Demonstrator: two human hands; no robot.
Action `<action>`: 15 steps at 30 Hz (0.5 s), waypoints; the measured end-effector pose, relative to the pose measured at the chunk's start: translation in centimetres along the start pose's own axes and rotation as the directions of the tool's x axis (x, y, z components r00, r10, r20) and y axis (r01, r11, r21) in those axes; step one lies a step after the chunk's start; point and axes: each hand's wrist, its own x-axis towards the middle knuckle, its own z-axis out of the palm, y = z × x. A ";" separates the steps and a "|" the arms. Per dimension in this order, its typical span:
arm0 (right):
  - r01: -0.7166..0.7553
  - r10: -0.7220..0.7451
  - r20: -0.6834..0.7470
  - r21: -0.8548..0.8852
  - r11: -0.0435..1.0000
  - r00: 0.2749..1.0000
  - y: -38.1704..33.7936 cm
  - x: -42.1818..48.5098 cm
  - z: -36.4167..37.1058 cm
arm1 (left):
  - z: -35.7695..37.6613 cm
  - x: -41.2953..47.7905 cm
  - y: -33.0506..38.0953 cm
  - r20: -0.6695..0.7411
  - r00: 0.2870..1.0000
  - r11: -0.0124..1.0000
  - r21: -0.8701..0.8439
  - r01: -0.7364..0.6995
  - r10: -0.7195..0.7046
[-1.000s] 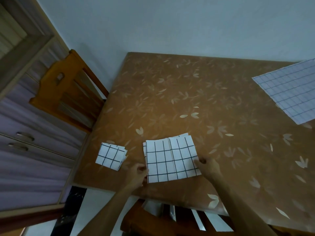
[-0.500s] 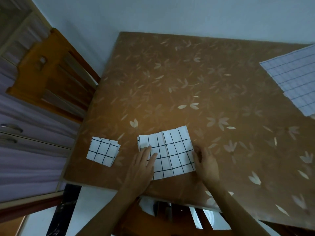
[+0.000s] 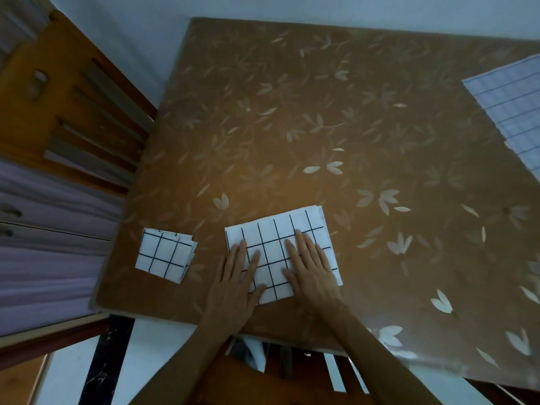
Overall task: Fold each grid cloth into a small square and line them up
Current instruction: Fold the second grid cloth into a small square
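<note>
While the left hand (image 3: 236, 285) and the right hand (image 3: 312, 270) both lie flat with fingers straight and slightly spread, they press down on a white, half-folded rectangular cloth with a black grid (image 3: 271, 229). The left hand covers the cloth's near left corner, its palm partly on the table beyond the hem. The right hand rests on the cloth's right half, fingertips pointing away from the person. The two hands sit side by side without touching, with a strip of gridded fabric showing between the thumbs.

This cloth lies close to the near edge of a brown table with a pale leaf pattern (image 3: 292, 127). It is turned a little off square, and stacked layers show at its far right corner. To its left, apart from it and near the table's left edge, sits a small folded square of the same white gridded cloth (image 3: 165, 254), its layered edges showing on the right side. Well apart, at the far right, a larger unfolded grid cloth (image 3: 514, 106) lies flat and is cut off by the frame.

A wooden slatted chair (image 3: 58, 92) stands left of the table. Another wooden chair (image 3: 233, 381) shows below the near edge. Pale drawer fronts (image 3: 43, 244) fill the left side.
</note>
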 end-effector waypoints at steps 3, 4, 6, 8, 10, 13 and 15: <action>-0.057 0.057 0.001 -0.015 0.998 0.998 1.3 -0.4 -0.6 | -0.1 -0.7 -1.1 0.014 0.999 0.999 0.024 0.042 -0.042; -0.087 0.087 -0.001 -0.008 0.996 0.996 1.7 -0.6 -0.9 | -0.2 -0.9 -1.4 0.022 0.998 0.998 0.033 0.052 -0.053; -0.145 0.145 -0.004 0.012 0.989 0.989 2.4 -1.1 -1.4 | -0.5 -1.1 -1.7 0.037 0.998 0.997 0.056 0.046 -0.048; -0.194 0.194 0.007 0.033 0.980 0.981 2.8 -1.6 -1.7 | -0.7 -1.1 -1.7 0.053 0.998 0.997 0.071 0.031 -0.035; -0.246 0.246 0.016 0.063 0.967 0.969 2.9 -2.2 -2.2 | -0.8 -1.1 -1.5 0.053 0.997 0.997 0.061 0.046 -0.049; -0.343 0.351 -0.028 0.156 0.926 0.936 2.7 -3.8 -3.3 | -1.4 -1.2 -0.9 0.029 0.998 0.997 0.048 0.053 -0.054; -0.390 0.417 -0.057 0.260 0.883 0.907 2.2 -5.1 -4.2 | -1.9 -1.1 -0.2 0.001 1.000 0.998 0.061 -0.026 0.025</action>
